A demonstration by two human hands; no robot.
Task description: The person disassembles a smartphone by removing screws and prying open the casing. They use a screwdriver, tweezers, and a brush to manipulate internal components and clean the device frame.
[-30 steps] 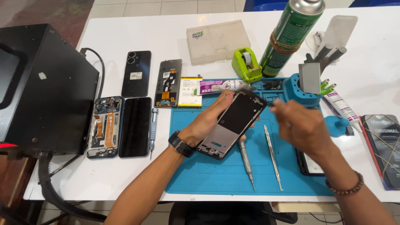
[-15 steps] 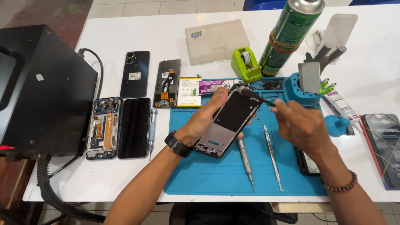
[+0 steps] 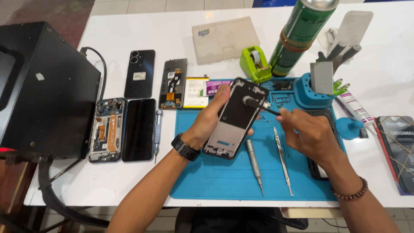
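Since a moment ago, the phone frame (image 3: 235,118) has tilted more upright at centre frame, left hand (image 3: 209,123) gripping its edge. Right hand (image 3: 310,136) pinches one thin tool (image 3: 261,105) against it. Two screwdrivers (image 3: 254,166) lie on the blue mat (image 3: 224,181); four phone parts (image 3: 138,129) lie at left.

white table (image 3: 129,181) takes up most of the view, its bare top showing left of the hands and beyond them. pale tiled floor (image 3: 142,5) past the table's far edge, well beyond the hands, with a darker reddish floor patch (image 3: 39,11) at far left. dark wooden furniture (image 3: 10,181) low at far left beside the table edge. dark seat (image 3: 233,220) under the near edge, between the forearms. light is even and bright, with soft shadows.
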